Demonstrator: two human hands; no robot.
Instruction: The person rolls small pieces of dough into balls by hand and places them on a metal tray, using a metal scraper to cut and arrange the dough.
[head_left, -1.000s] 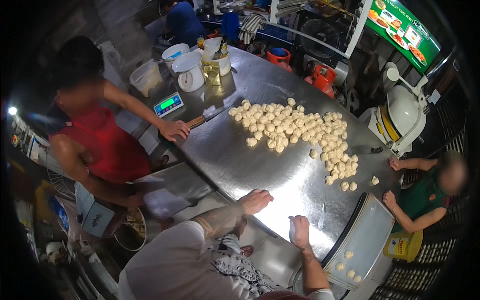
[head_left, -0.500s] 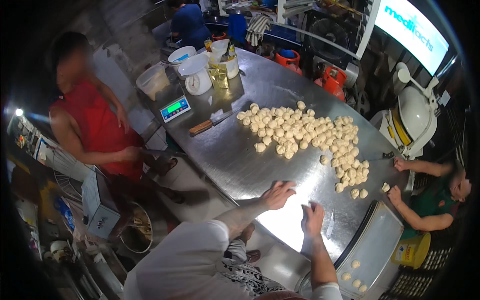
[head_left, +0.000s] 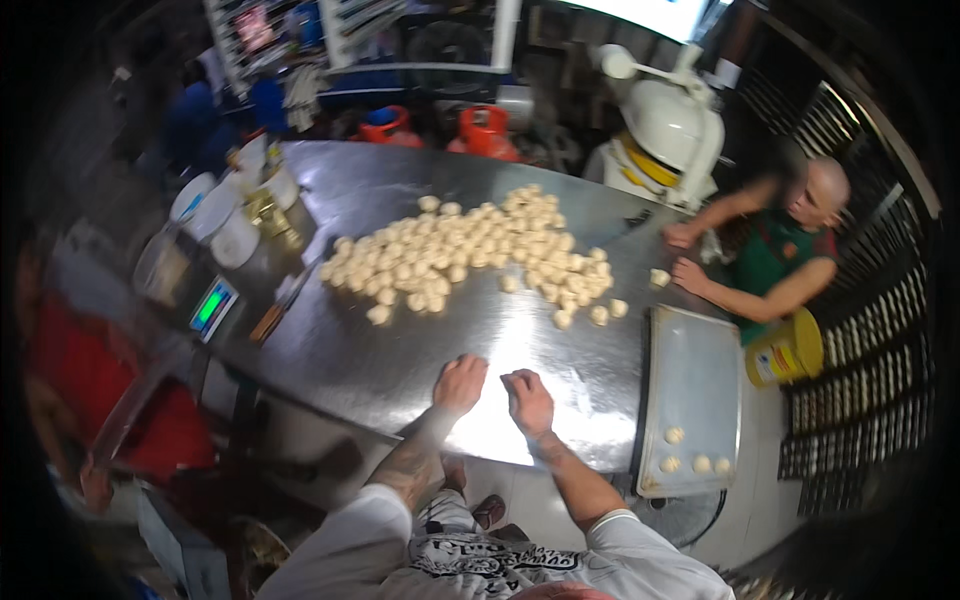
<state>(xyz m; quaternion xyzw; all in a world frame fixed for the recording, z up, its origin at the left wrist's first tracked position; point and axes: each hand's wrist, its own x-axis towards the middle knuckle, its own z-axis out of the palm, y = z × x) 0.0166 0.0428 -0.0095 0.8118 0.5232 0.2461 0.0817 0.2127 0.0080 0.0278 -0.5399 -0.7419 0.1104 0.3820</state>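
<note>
My left hand and my right hand rest palm down, side by side, on the near part of the steel table. Both are cupped with the fingers curled, and whatever lies under the palms is hidden. A big heap of pale dough pieces lies across the middle of the table, well beyond my fingers. To the right of my right hand sits a metal baking tray with several dough balls along its near end.
A person in green at the right has both hands on the table by a loose dough piece. A scale, a scraper and white tubs stand left. A white mixer, a yellow bucket and a person in red are around the table.
My hands have slid a little further onto the table and drawn closer together. The person in red has taken a hand off the table and stepped back. The view has swung right.
</note>
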